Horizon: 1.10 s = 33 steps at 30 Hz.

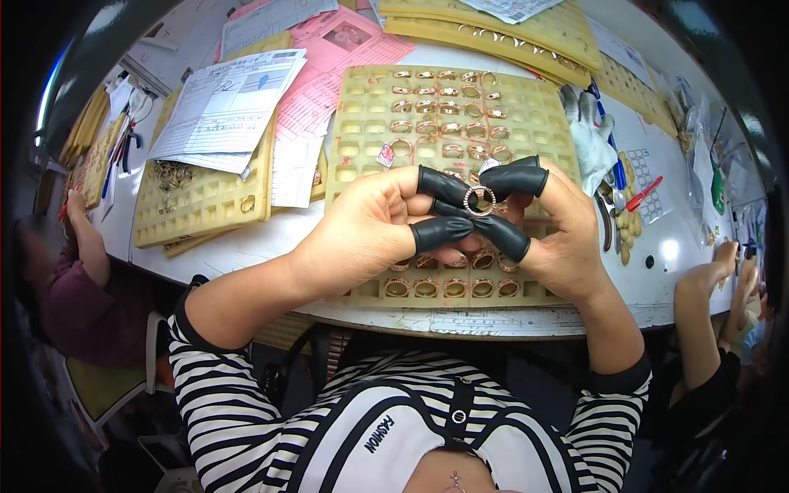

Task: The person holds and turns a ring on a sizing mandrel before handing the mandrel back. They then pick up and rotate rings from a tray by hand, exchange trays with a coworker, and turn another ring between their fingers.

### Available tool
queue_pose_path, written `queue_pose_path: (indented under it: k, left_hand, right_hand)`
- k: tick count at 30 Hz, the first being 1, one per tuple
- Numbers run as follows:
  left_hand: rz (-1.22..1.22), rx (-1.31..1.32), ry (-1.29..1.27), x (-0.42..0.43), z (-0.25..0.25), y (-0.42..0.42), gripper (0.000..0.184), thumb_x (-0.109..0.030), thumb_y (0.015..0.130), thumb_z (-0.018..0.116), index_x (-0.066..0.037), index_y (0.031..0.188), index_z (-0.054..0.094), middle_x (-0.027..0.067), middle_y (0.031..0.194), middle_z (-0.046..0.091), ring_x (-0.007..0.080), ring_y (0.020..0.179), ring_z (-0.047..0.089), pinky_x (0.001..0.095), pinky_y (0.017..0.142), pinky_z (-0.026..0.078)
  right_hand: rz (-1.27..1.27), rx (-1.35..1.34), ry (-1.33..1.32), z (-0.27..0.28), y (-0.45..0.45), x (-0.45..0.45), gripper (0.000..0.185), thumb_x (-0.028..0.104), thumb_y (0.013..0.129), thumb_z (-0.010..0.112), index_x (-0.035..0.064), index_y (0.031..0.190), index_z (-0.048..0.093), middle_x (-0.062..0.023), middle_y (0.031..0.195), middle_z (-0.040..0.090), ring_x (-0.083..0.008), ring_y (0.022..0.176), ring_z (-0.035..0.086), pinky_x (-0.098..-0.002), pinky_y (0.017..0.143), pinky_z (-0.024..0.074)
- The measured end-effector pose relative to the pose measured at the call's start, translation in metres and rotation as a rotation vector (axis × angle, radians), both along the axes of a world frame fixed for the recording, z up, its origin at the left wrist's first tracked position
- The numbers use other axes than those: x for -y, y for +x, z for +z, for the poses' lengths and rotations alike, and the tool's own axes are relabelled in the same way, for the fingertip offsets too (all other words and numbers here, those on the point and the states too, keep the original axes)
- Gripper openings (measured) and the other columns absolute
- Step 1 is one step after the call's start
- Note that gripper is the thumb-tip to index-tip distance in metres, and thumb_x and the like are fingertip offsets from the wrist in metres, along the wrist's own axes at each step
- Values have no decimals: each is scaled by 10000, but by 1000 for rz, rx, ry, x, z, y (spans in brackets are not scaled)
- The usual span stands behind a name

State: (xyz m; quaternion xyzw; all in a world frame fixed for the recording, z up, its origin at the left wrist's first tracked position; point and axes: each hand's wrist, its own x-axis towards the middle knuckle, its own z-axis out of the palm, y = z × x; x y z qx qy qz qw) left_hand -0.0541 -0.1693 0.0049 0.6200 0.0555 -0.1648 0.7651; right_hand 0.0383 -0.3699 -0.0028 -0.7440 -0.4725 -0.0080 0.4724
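Observation:
Black finger cots cover several fingertips of my left hand (374,215) and my right hand (559,222). Between them, both hands pinch a ring (479,200) whose rim is set with small stones. My fingers press on it from either side, above a yellowish slotted tray (349,177). Rows of rose-gold rings (449,107) stand in the tray's slots, with another row (456,287) along its near edge. My hands hide the middle of the tray. A small pinkish tag (385,154) lies beside one of the rings.
To the left, printed sheets (226,103) lie on another slotted tray (152,226). More trays (493,41) are stacked at the back. A white glove (593,135), pens and a red tool (643,193) lie on the right. Other people's arms (699,292) show at both sides.

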Motion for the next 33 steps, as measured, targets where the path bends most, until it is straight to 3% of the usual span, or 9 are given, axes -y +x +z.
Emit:
queue_pose_path:
  k: [3,7,18,22,24,25,29,32,33]
  left_hand:
    - [1,-20,-10,0,2,0,258,-36,937,560,-40,1194,576,88,1025,712,103,839,683,160,625,452]
    - [-10,13,-102,1,-1,1,212,-80,991,526,5,1180,568,140,1028,695,178,919,692,257,812,565]
    - [-37,-18,-206,0,-1,0,258,-142,1006,516,22,1203,545,147,1127,650,216,994,680,294,814,593]
    - [-48,-9,-217,0,0,1,257,-158,1012,507,25,1189,545,139,1134,637,219,1019,669,301,811,596]
    - [-34,-20,-232,1,0,0,261,-162,1013,504,25,1192,543,146,1149,635,217,1018,668,296,815,596]
    - [-40,-44,-183,0,-1,1,293,-167,1006,513,42,1211,528,209,1172,620,307,1039,667,340,784,620]
    - [-36,-74,-162,0,-1,1,316,-164,1003,516,53,1232,515,216,1174,619,315,1046,665,343,784,623]
    - [-34,-22,-197,3,0,1,320,-168,1005,514,50,1238,510,217,1177,620,314,1048,665,331,778,624]
    - [-61,-94,-210,1,1,1,313,-165,1010,512,8,1269,542,152,1187,634,193,995,674,264,806,587]
  right_hand:
    - [15,30,7,-2,2,1,360,35,694,776,40,1036,664,-49,835,595,-132,608,528,-265,550,441]
    - [14,37,-2,-1,2,1,344,45,702,774,38,1027,665,-48,821,584,-134,607,527,-266,550,441]
    - [12,35,21,-3,2,0,319,81,695,804,38,978,663,-40,817,595,-129,595,515,-261,536,428]
    - [59,16,-25,-3,3,1,451,101,705,778,47,1137,658,-87,944,631,-184,665,572,-287,586,471]
    - [83,11,-19,-5,3,1,431,84,715,761,48,1133,660,-89,940,629,-200,685,594,-301,597,482]
    - [97,32,-19,-6,5,1,426,73,717,757,46,1130,660,-88,941,628,-201,693,600,-305,603,486]
    - [37,-18,-23,2,2,0,313,65,734,760,28,1026,654,-88,965,636,-210,808,633,-292,666,509]
    - [33,15,-17,1,4,0,294,82,730,774,28,990,647,-80,951,633,-198,797,625,-291,670,504]
    - [28,27,-15,-1,4,-1,293,88,728,780,27,981,644,-77,942,630,-196,790,621,-292,671,502]
